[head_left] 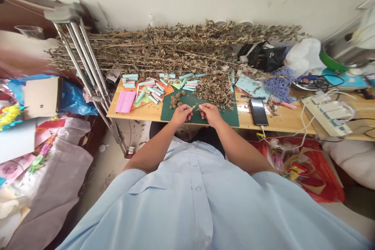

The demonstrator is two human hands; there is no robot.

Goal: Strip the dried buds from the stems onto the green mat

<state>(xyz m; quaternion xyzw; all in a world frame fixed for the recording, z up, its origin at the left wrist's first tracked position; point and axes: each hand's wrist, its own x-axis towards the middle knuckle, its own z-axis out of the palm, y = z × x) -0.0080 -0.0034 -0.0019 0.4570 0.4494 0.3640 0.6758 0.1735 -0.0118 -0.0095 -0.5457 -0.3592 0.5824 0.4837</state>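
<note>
My left hand and my right hand are held close together above a dark green cutting mat. Their fingertips pinch a thin dried sprig between them. Just beyond my left hand lies a small heap of dark dried buds. A larger pile of crumbled dried leaves sits beyond my right hand. Rolled paper tubes in pale blue and pink are scattered on orange paper left of the mat.
A bundle of dried plant stalks lies along the back of the wooden table. Metal crutches lean at the left. On the right are a phone, blue yarn, a power strip and cables. A pink paper pad sits at the left.
</note>
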